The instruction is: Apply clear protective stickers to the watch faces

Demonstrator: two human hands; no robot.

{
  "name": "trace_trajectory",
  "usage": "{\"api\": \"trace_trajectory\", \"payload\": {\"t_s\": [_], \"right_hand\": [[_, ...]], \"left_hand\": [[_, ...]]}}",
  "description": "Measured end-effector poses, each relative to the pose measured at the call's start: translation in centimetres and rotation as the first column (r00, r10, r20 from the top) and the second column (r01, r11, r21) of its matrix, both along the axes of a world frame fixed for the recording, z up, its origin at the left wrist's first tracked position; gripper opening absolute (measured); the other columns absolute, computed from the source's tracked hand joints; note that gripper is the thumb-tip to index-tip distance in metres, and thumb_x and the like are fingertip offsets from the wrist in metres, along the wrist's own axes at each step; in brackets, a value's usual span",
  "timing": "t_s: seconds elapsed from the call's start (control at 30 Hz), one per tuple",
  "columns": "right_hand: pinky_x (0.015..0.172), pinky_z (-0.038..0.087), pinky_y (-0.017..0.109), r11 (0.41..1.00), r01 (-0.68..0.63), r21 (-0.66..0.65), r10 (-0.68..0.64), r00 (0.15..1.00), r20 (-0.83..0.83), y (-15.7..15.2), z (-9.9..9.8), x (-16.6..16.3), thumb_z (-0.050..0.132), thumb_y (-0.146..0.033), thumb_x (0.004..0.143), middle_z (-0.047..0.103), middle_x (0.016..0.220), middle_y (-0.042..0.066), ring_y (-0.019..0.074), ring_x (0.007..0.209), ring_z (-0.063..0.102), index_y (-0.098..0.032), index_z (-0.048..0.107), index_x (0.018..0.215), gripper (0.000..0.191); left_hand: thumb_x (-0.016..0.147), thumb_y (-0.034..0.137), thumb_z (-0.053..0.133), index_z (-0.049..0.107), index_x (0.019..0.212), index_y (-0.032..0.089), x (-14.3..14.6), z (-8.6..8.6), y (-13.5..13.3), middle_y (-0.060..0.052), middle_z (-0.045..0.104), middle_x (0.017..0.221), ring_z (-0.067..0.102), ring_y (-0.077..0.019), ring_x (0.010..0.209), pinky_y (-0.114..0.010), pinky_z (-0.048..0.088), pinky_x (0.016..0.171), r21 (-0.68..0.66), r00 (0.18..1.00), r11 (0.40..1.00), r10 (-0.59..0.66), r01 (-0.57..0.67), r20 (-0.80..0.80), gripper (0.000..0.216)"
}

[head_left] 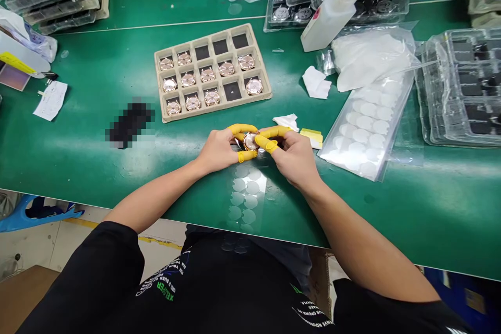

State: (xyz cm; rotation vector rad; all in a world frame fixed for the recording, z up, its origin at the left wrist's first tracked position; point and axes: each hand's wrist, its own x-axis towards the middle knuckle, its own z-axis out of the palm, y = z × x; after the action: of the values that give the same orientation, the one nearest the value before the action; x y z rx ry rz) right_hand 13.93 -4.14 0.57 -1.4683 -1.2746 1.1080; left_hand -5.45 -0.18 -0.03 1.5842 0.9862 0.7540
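Observation:
A small round rose-gold watch case (249, 141) is held above the green table between both hands. My left hand (219, 150) pinches its left side with yellow finger cots on thumb and forefinger. My right hand (294, 155) grips the right side, also in yellow cots, fingers curled. Just beyond stands a beige compartment tray (158, 56) with several watch cases and a few bare black slots. A clear sheet of round stickers (246, 199) lies under my wrists at the table's near edge.
A white squeeze bottle (332, 15) lies at the back right beside bags of white round pads (366, 120). Stacks of clear plastic trays (464, 88) fill the right and far corners. A paper slip (50, 100) and tweezers lie at left.

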Motion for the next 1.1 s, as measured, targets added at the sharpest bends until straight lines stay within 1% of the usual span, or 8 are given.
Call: {"api": "trace_trajectory", "payload": {"t_s": [0.27,0.43,0.53,0.67,0.77,0.9,1.0,1.1], "right_hand": [[0.093,0.059,0.046,1.0,-0.011,0.01,0.011,1.0,0.009,0.0,-0.2,-0.3,0.079,-0.056,0.083,0.08,0.109,0.007,0.0232,0.093,0.071,-0.024,0.078,0.096,0.034],[0.088,0.058,0.046,0.933,0.198,0.3,-0.255,0.953,0.166,1.0,1.0,2.3,0.067,-0.055,0.094,0.074,0.112,0.01,0.0248,0.098,0.068,-0.026,0.073,0.111,0.034],[0.084,0.052,0.049,0.929,0.044,0.367,-0.25,0.806,0.537,1.4,1.2,6.7,0.073,-0.048,0.088,0.071,0.103,0.012,0.0263,0.091,0.062,-0.024,0.074,0.099,0.027],[0.065,0.036,0.042,0.981,-0.143,0.133,-0.033,0.549,0.835,1.6,-0.4,12.1,0.079,-0.033,0.071,0.064,0.078,0.012,0.0184,0.067,0.044,-0.021,0.069,0.074,0.017],[0.057,0.025,0.039,0.992,-0.127,0.013,0.064,0.582,0.811,1.7,-1.1,13.7,0.082,-0.031,0.069,0.05,0.061,0.006,0.0117,0.054,0.03,-0.023,0.055,0.058,0.03],[0.054,0.024,0.038,0.997,-0.023,0.076,-0.042,0.656,0.753,1.8,0.5,11.9,0.079,-0.044,0.082,0.046,0.062,0.005,0.0102,0.052,0.028,-0.024,0.042,0.059,0.048],[0.056,0.036,0.038,0.979,-0.094,0.179,-0.044,0.766,0.642,1.4,1.6,7.7,0.066,-0.044,0.09,0.054,0.071,0.006,0.0165,0.06,0.046,-0.024,0.047,0.068,0.035],[0.072,0.051,0.043,0.908,-0.281,0.31,0.04,0.796,0.604,0.6,1.4,3.5,0.058,-0.029,0.088,0.07,0.104,0.012,0.0256,0.088,0.065,-0.023,0.054,0.083,0.008]], "left_hand": [[0.071,0.032,0.089,0.075,0.126,0.022,0.0,0.0,0.0,-0.003,0.081,0.103,0.076,-0.0172,0.088,-0.034,0.064,0.091,-0.002,1.0,1.0,0.0,0.0,-0.013,0.057],[0.07,0.03,0.091,0.075,0.125,0.022,-0.1,0.0,0.0,-0.003,0.081,0.101,0.075,-0.0165,0.087,-0.033,0.064,0.091,0.008,1.0,1.0,0.007,-0.006,-0.019,0.058],[0.07,0.029,0.091,0.075,0.126,0.023,-0.1,0.0,-0.1,-0.002,0.081,0.1,0.074,-0.0156,0.086,-0.033,0.063,0.091,-0.003,1.0,1.0,0.013,-0.013,-0.025,0.058],[0.071,0.029,0.09,0.075,0.126,0.023,0.0,0.1,-0.2,-0.002,0.08,0.098,0.072,-0.0156,0.086,-0.035,0.063,0.095,-0.005,0.999,1.0,0.016,-0.016,-0.03,0.058],[0.072,0.029,0.09,0.075,0.127,0.023,0.0,0.1,-0.2,-0.003,0.079,0.098,0.073,-0.0161,0.086,-0.036,0.063,0.095,-0.001,0.999,1.0,0.019,-0.02,-0.034,0.057],[0.071,0.029,0.09,0.075,0.126,0.023,-0.1,0.1,-0.2,-0.002,0.08,0.097,0.074,-0.0161,0.086,-0.035,0.064,0.093,0.016,0.999,1.0,0.02,-0.019,-0.039,0.057],[0.07,0.029,0.09,0.076,0.124,0.023,0.0,0.1,-0.1,-0.002,0.081,0.097,0.074,-0.016,0.084,-0.033,0.064,0.089,0.022,0.999,0.999,0.026,-0.026,-0.034,0.056],[0.069,0.03,0.09,0.077,0.124,0.021,0.0,0.0,-0.1,-0.002,0.082,0.096,0.075,-0.0155,0.081,-0.03,0.064,0.084,0.015,0.999,1.0,0.028,-0.028,-0.023,0.057]]}}
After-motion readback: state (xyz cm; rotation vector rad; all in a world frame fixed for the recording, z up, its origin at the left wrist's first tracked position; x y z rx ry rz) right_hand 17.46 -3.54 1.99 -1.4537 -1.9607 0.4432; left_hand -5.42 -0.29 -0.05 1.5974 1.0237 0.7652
